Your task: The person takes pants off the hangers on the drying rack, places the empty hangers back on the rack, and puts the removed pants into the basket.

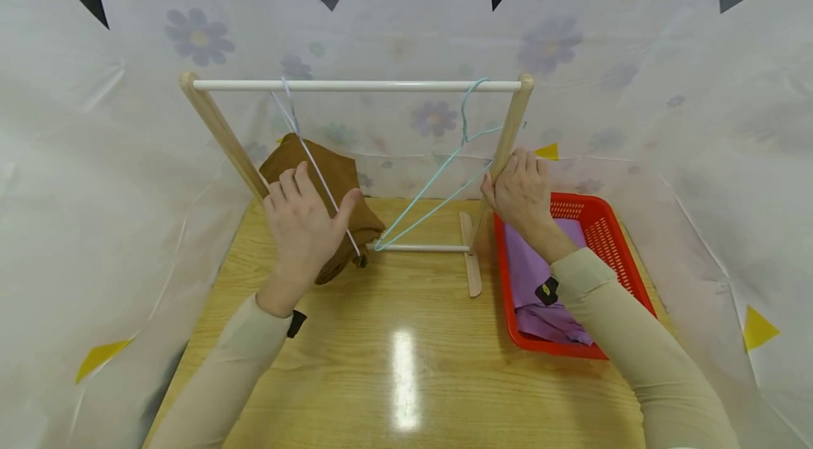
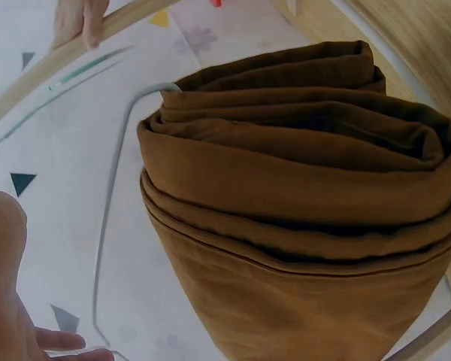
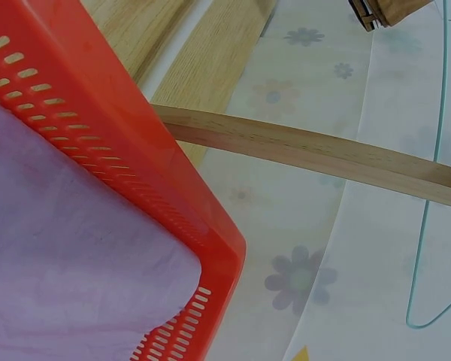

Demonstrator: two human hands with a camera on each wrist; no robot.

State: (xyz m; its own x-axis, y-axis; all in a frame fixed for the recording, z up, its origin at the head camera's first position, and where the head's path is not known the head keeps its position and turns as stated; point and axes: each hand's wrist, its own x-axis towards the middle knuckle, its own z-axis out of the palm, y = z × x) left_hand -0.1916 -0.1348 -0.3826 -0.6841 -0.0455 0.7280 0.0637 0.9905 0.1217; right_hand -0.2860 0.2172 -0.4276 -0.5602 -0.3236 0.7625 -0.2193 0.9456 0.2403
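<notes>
Brown folded trousers (image 1: 330, 174) hang over a pale lilac hanger (image 1: 320, 177) near the left end of the clothes rack (image 1: 362, 86). My left hand (image 1: 301, 219) is in front of them, its fingers straight and its thumb spread. In the left wrist view the hand (image 2: 15, 278) appears beside the trousers (image 2: 301, 195), apart from the cloth. My right hand (image 1: 524, 188) grips the rack's wooden right post (image 1: 511, 117). A bare mint-green hanger (image 1: 419, 195) hangs from the bar close to that post; its lower corner reaches down near the trousers.
A red perforated basket (image 1: 619, 244) stands on the wooden table (image 1: 356, 364) under my right forearm, with purple cloth (image 1: 527, 272) inside. The rack's right foot (image 1: 472, 272) lies beside the basket. A flower-patterned white sheet (image 1: 406, 18) surrounds the table at the back and sides.
</notes>
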